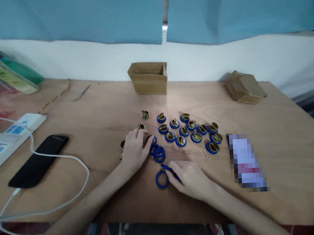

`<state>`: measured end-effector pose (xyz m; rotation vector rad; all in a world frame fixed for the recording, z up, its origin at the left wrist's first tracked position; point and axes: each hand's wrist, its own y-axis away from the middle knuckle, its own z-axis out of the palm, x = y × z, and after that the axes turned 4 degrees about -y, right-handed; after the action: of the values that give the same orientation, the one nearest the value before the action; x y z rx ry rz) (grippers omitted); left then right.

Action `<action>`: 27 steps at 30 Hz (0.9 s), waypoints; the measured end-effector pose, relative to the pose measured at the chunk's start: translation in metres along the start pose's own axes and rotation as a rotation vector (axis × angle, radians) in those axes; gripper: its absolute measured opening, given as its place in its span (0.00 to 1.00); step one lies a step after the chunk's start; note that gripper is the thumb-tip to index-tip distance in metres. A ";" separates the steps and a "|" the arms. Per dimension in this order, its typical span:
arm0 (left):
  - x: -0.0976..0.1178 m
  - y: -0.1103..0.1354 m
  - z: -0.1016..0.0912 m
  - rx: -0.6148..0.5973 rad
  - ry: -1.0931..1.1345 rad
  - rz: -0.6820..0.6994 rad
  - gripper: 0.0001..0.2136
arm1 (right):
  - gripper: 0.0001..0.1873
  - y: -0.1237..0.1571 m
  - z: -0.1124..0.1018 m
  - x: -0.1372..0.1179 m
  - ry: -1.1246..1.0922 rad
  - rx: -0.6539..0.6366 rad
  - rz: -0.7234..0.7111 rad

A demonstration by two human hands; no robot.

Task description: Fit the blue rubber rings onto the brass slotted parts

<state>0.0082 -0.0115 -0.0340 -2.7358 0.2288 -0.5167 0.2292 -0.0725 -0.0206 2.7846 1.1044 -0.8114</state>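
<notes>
My left hand [134,146] is closed, thumb and fingertips pressed on a round brass clip piece in a blue ring [154,140], partly hidden by the thumb. More brass pieces without blue rings peek out around it, and another bare brass piece [145,114] lies further back. My right hand [189,179] is closed on a narrow blue object [165,167]; the fingers cover most of it. Close to it, a loose blue ring [162,179] lies flat. Several loose blue rings [159,154] overlap between my hands. Beyond them sit several brass clip pieces in blue rings [184,131].
An open cardboard box [150,84] stands at the back, with a crumpled one [246,88] to its right. On the right lies a phone [246,162] with a blurred screen. A black phone [38,161], white cable [83,167] and power strip [18,133] occupy the left.
</notes>
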 end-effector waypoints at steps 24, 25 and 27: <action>-0.066 -0.001 -0.089 -0.341 -0.249 0.144 0.18 | 0.09 -0.002 -0.004 0.001 -0.055 0.100 0.128; -0.066 0.004 -0.087 -0.360 -0.218 0.105 0.17 | 0.08 -0.002 -0.003 0.002 -0.061 0.120 0.141; -0.061 0.014 -0.083 -0.367 -0.116 0.021 0.15 | 0.07 -0.001 -0.001 0.003 -0.073 0.173 0.161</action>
<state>-0.0805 -0.0365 0.0137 -3.1022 0.3532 -0.3354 0.2310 -0.0693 -0.0208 2.9080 0.8223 -1.0249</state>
